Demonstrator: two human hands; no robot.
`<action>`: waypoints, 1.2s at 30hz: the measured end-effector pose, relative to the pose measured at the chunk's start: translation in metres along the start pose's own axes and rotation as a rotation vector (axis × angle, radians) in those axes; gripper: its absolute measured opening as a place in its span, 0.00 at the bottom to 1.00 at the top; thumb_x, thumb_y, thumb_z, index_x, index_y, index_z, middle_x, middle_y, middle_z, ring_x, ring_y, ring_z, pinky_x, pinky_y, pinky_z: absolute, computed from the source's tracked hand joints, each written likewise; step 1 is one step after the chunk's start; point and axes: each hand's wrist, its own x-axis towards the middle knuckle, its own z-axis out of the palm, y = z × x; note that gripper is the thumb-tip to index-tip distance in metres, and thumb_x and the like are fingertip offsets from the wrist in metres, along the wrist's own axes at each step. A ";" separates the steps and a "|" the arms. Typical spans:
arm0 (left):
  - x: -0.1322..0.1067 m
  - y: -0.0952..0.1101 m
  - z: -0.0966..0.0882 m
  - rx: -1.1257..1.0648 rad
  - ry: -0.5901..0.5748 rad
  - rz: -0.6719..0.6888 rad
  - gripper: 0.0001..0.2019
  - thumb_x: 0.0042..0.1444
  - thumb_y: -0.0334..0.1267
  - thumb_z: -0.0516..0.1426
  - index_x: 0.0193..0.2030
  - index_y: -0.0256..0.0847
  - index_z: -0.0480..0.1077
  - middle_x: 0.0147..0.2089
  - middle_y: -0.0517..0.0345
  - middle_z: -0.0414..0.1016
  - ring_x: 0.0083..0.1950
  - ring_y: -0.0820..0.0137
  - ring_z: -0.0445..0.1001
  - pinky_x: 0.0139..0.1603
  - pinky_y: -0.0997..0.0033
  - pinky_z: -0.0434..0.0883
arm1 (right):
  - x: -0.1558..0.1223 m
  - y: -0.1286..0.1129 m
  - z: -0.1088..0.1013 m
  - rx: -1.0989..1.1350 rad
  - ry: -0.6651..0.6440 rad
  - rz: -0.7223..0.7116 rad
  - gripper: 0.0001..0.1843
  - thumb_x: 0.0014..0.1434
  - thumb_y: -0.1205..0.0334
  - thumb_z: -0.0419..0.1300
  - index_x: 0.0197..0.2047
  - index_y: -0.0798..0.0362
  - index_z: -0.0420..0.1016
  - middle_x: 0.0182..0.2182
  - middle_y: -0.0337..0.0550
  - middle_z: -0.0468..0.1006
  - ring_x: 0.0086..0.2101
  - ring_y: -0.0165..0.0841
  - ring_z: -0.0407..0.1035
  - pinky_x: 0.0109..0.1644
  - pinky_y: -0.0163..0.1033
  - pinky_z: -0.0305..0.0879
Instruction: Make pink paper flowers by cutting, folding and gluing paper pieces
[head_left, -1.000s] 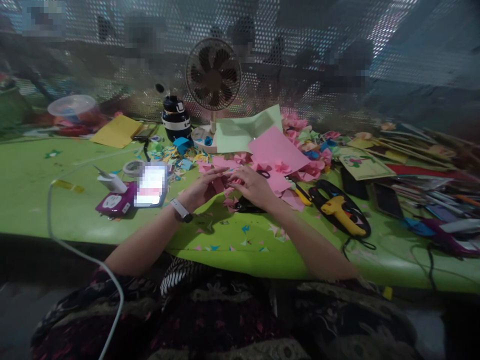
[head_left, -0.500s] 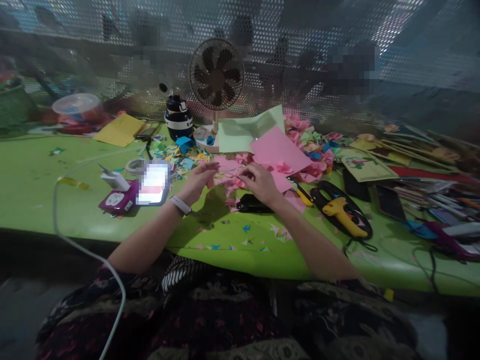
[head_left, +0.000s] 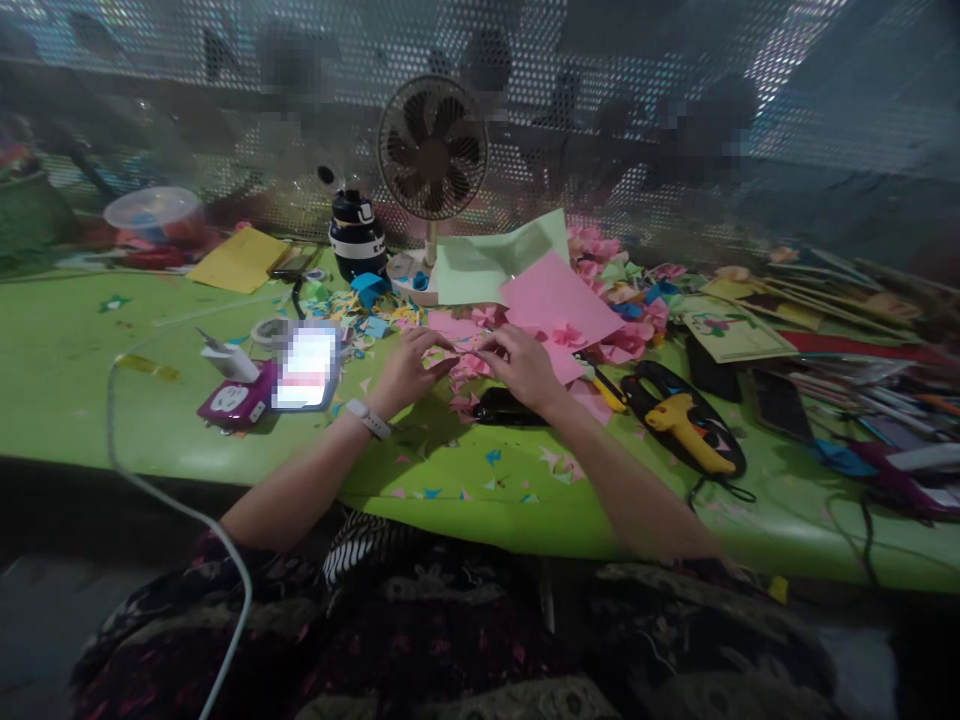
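Fingers (head_left: 441, 339) of the left hand (head_left: 409, 368) and right hand (head_left: 526, 366) curled inward and met, pinching a small pink paper piece (head_left: 466, 363) just above the green counter (head_left: 112, 420). It sat among pink scraps, right of the phone (head_left: 304, 368) and left of the yellow glue gun (head_left: 686, 428).

The green table (head_left: 75, 400) carries a desk fan (head_left: 433, 150) and a black bottle (head_left: 357, 240) at rear centre. Pink paper pieces (head_left: 465, 368) lie mid-table, with a pink sheet (head_left: 559, 295) and a pale green sheet (head_left: 480, 265) behind them. A phone (head_left: 304, 368) lies to the left and a yellow glue gun (head_left: 686, 430) to the right. Paper scraps (head_left: 487, 480) lie along the near edge.
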 end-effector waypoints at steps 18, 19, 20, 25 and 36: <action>-0.005 0.007 0.004 -0.527 -0.230 -0.416 0.13 0.51 0.45 0.69 0.40 0.41 0.80 0.35 0.51 0.82 0.35 0.65 0.78 0.35 0.69 0.73 | -0.002 -0.002 -0.004 -0.098 -0.080 -0.027 0.05 0.67 0.62 0.59 0.39 0.51 0.75 0.41 0.50 0.79 0.43 0.42 0.72 0.43 0.42 0.64; -0.006 0.005 0.005 -0.525 -0.243 -0.427 0.13 0.52 0.45 0.68 0.40 0.41 0.80 0.36 0.50 0.82 0.35 0.64 0.79 0.35 0.68 0.73 | -0.002 -0.003 -0.004 -0.106 -0.086 -0.028 0.05 0.67 0.62 0.59 0.39 0.51 0.75 0.42 0.50 0.79 0.44 0.42 0.72 0.43 0.42 0.64; -0.007 0.003 0.006 -0.519 -0.246 -0.435 0.12 0.54 0.46 0.67 0.39 0.41 0.80 0.35 0.51 0.82 0.35 0.64 0.80 0.35 0.68 0.74 | -0.002 -0.004 -0.004 -0.108 -0.090 -0.030 0.05 0.67 0.62 0.59 0.39 0.51 0.75 0.42 0.50 0.79 0.44 0.42 0.72 0.43 0.42 0.64; -0.006 -0.007 0.010 -0.540 -0.226 -0.489 0.09 0.57 0.44 0.64 0.38 0.40 0.79 0.36 0.49 0.82 0.34 0.65 0.81 0.35 0.67 0.77 | 0.003 0.002 -0.015 -0.031 -0.067 0.014 0.07 0.67 0.61 0.59 0.45 0.52 0.76 0.45 0.49 0.80 0.43 0.40 0.73 0.44 0.42 0.65; 0.000 0.005 0.001 -0.743 -0.167 -0.673 0.09 0.57 0.42 0.65 0.38 0.39 0.75 0.39 0.49 0.81 0.41 0.65 0.82 0.38 0.66 0.78 | 0.002 0.040 -0.015 -0.411 -0.375 0.329 0.03 0.56 0.61 0.67 0.33 0.51 0.80 0.36 0.50 0.82 0.36 0.42 0.74 0.36 0.41 0.65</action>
